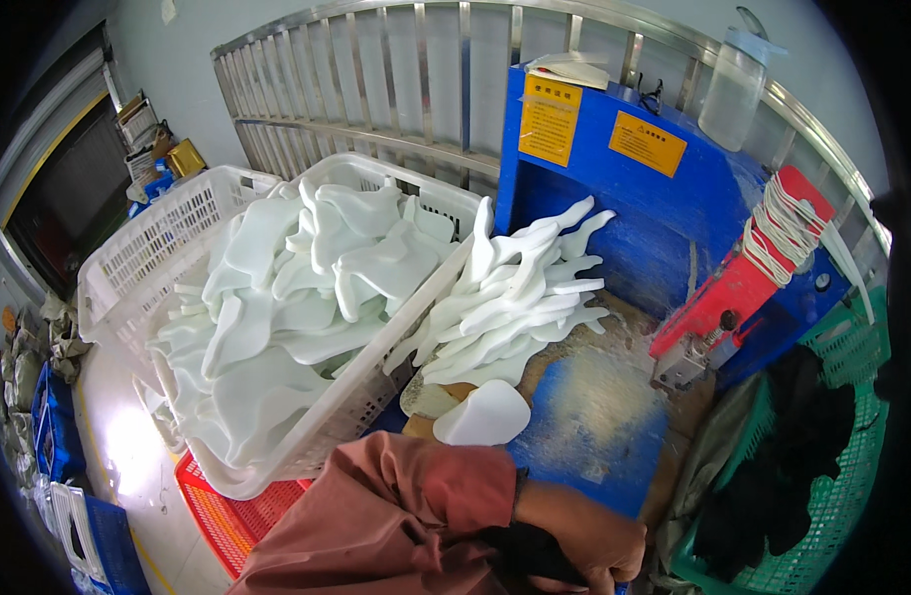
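My left hand point(602, 543) is at the lower edge, its arm in a dusty red sleeve point(406, 486) reaching across to the right. The fingers curl closed, and whatever is in them is hidden. Something black point(535, 553) shows under the wrist. Just beyond the forearm lies a single rounded white foam-like piece point(483, 414), near a blue, dust-covered pad point(599, 412). Behind it, a stack of curved white pieces point(520, 293) leans against a white basket point(327, 426), which is heaped with similar white shapes point(262, 327). My right hand is out of view.
A blue machine point(614, 104) stands at the back, with a red arm point(743, 263) wound with cord. To the right, a green basket point(842, 446) holds black material point(773, 476). A red basket point(218, 506) sits below the white one. Metal railing point(406, 89) runs behind.
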Demonstrator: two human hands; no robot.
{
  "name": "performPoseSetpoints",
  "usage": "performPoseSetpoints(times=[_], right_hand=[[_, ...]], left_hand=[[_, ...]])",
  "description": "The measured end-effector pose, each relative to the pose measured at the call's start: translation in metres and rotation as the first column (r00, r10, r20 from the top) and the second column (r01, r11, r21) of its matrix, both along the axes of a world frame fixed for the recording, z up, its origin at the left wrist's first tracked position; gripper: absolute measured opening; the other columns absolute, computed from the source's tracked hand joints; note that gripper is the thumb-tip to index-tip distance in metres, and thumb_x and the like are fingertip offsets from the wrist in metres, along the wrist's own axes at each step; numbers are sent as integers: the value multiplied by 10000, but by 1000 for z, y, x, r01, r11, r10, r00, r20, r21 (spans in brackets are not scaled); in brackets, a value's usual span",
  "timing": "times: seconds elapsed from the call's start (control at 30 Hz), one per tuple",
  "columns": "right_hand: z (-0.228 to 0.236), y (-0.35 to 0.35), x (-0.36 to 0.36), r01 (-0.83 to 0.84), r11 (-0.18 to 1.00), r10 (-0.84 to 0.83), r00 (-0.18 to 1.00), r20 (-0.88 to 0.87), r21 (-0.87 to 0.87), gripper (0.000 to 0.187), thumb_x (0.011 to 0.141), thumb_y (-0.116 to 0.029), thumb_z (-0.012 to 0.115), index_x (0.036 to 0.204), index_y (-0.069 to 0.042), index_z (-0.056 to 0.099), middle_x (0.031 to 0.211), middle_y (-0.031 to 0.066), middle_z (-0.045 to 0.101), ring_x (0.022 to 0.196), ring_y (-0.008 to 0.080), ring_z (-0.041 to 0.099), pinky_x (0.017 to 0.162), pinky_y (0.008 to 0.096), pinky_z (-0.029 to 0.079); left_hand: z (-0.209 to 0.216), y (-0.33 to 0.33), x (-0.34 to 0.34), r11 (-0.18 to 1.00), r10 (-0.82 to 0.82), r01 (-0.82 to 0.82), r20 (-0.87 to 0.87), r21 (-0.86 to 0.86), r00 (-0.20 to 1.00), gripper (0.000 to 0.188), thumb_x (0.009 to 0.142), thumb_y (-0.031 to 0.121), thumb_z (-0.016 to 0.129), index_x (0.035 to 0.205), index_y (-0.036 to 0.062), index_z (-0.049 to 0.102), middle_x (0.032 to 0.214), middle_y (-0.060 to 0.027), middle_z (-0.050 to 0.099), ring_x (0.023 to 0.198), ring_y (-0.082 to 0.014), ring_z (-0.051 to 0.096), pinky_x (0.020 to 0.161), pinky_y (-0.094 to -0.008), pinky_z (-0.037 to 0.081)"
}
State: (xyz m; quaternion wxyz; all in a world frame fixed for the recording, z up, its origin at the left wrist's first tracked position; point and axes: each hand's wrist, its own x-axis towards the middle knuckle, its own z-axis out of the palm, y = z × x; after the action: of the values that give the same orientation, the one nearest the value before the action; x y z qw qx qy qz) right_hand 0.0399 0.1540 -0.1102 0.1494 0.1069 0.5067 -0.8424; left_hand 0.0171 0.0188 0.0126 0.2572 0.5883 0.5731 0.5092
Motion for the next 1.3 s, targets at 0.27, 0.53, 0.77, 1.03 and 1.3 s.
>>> performPoseSetpoints(times=[0.27, 0.53, 0.77, 1.03, 1.3], right_hand=[[-1, -1, -2, -2, 999, 2, 1000, -5, -52, 552, 905, -423, 585, 1337, -80, 602, 1338, 85, 624, 1253, 246, 594, 1024, 368, 495], [5, 3, 1, 13, 999, -14, 1000, -10, -44, 613, 932, -508, 558, 1373, -83, 580, 1361, 81, 614, 1262, 241, 588, 1030, 360, 491], [-5, 14, -17, 26, 893, -51, 998, -44, -449, 671, 956, -582, 535, 1405, -85, 560, 1380, 77, 604, 1271, 237, 583, 1035, 353, 487], [-19, -4, -66, -213, 495, 109, 977, -183, -842, 740, 983, -667, 508, 1442, -87, 538, 1403, 73, 594, 1280, 233, 578, 1041, 346, 483], [13, -27, -103, -114, 631, -15, 987, -160, -767, 907, 965, -792, 349, 1491, -67, 485, 1384, 123, 618, 1195, 279, 626, 1044, 422, 506]], left_hand=[[-31, 4, 24, 876, 465, -447, -563, 180, 683, 170, 896, 178, 631, 901, 8, 637, 871, -140, 585, 798, -289, 652, 666, -372, 567], [-64, -2, 44, 737, 655, -600, -108, 311, 748, 230, 1008, 206, 596, 916, 1, 547, 935, -149, 526, 863, -331, 604, 711, -430, 501], [-61, -24, 48, 605, 785, -681, -170, 412, 595, 161, 939, 108, 711, 1042, 5, 643, 1026, -115, 635, 929, -260, 673, 795, -336, 574], [-59, -2, 47, 464, 813, -859, -489, 218, 315, 281, 832, 60, 683, 1110, 20, 683, 999, -95, 624, 857, -276, 666, 713, -365, 562], [-68, -9, 10, 383, 842, -896, -484, 225, 239, 323, 819, 36, 695, 1141, 17, 688, 961, -78, 622, 802, -270, 658, 683, -369, 557]])
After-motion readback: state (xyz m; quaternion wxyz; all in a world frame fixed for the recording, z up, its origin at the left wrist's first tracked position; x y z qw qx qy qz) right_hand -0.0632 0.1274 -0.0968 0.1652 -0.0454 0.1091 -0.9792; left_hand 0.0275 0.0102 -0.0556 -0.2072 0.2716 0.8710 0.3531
